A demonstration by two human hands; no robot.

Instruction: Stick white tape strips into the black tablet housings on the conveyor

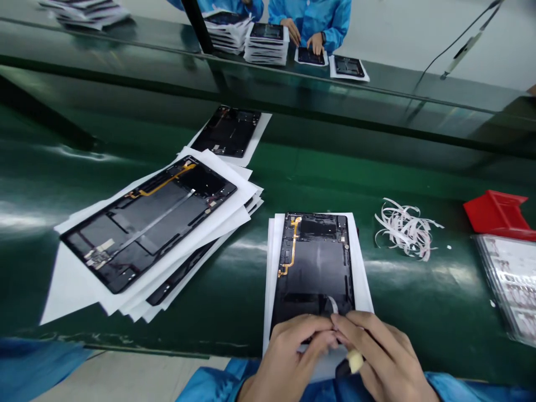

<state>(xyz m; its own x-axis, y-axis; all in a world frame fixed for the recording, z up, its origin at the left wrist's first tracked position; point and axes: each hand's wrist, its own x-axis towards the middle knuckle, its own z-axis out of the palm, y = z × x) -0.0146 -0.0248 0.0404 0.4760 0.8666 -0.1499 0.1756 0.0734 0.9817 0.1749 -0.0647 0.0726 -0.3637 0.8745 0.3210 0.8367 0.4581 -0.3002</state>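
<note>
A black tablet back panel (316,262) with an orange flex cable lies on a white sheet (363,279) in front of me. Both hands rest on its near end. My left hand (288,357) has its fingers curled and pinched together on the panel's edge. My right hand (383,357) pinches a thin white strip (334,304) that curls up from the panel, and a small pale tool with a black handle (353,363) sits in its palm.
A stack of panels on white sheets (146,223) lies to the left, another panel (228,131) behind it. Peeled white strips (404,226) are piled at right, beside a red bin (496,215) and a clear tray (511,285). A co-worker's hands (304,36) work across the belt.
</note>
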